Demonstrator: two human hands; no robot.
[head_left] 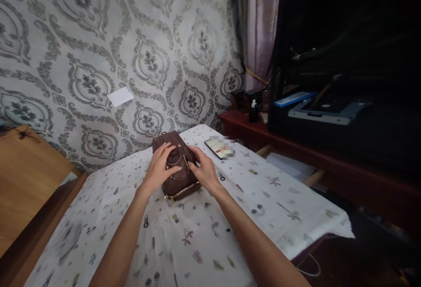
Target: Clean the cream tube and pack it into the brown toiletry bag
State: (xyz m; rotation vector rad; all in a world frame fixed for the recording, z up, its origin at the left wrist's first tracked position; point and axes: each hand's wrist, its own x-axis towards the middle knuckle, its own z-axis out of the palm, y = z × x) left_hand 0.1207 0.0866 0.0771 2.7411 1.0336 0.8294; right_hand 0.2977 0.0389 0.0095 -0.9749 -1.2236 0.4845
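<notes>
A brown leather bag (pixel 184 185) with gold-coloured zips lies on the cloth-covered table, its zipped front pocket facing up. My left hand (pixel 158 166) curves over the bag's left side, thumb and fingers bent around a small round dark thing with a thin pale rim (pixel 174 159). What that thing is I cannot make out. On the bag's right side, my right hand (pixel 204 168) has its thumb and fingers at the edge of the zipped pocket, which it grips. A long zip runs along the bag's near end. Beyond my right hand lies a phone (pixel 215 148), its screen lit.
A white patterned tablecloth (pixel 194 234) covers the table. At right, a dark red desk (pixel 243 124) carries a small dropper bottle (pixel 253 112) and a large black screen (pixel 329 59). A half-open drawer (pixel 289 166) sits below. A wooden panel (pixel 29 181) stands at left.
</notes>
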